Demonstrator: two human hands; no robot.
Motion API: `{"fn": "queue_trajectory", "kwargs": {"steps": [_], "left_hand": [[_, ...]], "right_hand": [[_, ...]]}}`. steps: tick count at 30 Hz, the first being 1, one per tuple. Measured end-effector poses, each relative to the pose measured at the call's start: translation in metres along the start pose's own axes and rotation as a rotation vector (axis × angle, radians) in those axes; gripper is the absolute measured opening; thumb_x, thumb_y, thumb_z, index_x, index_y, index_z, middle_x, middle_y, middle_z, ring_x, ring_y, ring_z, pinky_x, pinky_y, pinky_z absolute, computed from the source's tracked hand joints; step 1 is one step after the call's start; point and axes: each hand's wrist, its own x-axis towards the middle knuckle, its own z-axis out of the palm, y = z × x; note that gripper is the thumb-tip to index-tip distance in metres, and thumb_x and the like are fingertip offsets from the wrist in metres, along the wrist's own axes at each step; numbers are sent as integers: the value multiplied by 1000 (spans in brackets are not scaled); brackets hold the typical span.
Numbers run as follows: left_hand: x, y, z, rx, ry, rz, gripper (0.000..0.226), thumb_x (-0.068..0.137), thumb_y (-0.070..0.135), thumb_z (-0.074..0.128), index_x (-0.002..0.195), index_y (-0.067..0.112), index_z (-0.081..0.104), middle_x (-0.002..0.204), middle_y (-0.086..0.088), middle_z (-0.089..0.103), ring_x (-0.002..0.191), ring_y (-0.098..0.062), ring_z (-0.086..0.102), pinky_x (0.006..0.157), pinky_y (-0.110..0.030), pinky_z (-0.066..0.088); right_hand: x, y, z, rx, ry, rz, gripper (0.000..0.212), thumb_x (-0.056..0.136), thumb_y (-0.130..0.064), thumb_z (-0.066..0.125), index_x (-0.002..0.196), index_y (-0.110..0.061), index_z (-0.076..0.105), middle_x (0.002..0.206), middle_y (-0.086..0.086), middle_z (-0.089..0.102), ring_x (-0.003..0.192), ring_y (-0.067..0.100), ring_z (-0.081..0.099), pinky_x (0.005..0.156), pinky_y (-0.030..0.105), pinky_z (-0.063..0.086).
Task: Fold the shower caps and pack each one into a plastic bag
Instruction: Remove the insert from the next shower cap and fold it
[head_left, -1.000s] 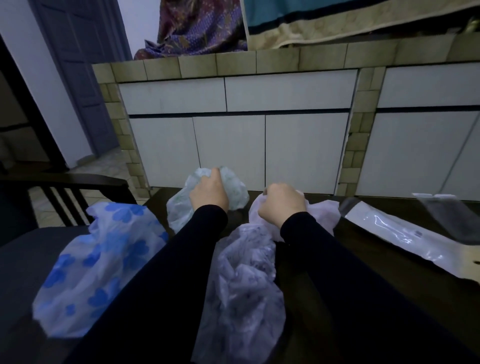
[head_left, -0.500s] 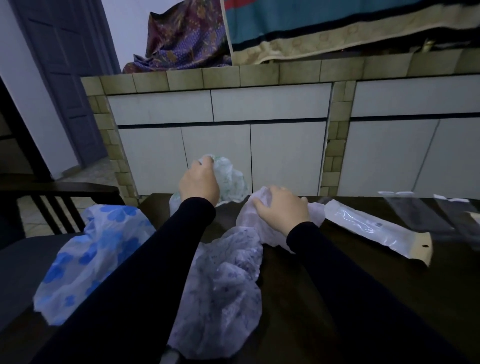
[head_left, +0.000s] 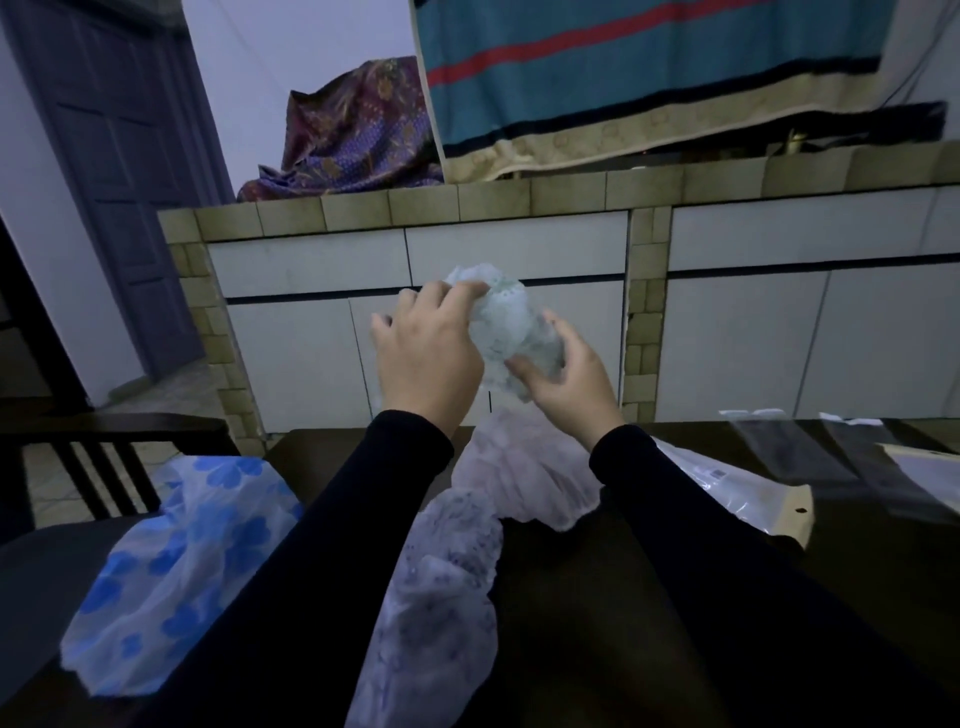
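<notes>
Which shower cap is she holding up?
The pale green cap, pinched between both hands above the table; the blue-flowered cap and lilac caps lie untouched.

Pale green shower cap (head_left: 506, 325) bunched up at frame centre, held off the table. Pinkish-white cap (head_left: 524, 467) crumpled on the dark table just below it. Lavender-print cap (head_left: 441, 597) sprawls toward the bottom centre (touching the pink one). Blue-flower cap (head_left: 176, 561) heaped lower left. Clear plastic bags (head_left: 795, 457) lie flat at right; a header-card bag (head_left: 743, 493) lies beside them.
</notes>
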Motion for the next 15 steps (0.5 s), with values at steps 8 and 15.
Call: {"fn": "queue_trajectory", "kwargs": {"steps": [8,15], "left_hand": [[30,24,-24,-317,-108,-153,19,99,34,47,106,18,52,75,-8,63,66,-28,55,54,-34,36],[32,55,-4,-597,-406,-377,34,98,33,45,69,15,43,60,3,42,56,-17,41,45,-22,31]], "right_hand": [[-13,-23,-33,276,405,64,12,84,-28,73,89,-31,63,91,-14,69,89,3,67,81,28,55],[-31,-17,-74,663,418,351,36,86,-34,53,96,-2,66,93,12,71,86,27,67,80,38,52]]}}
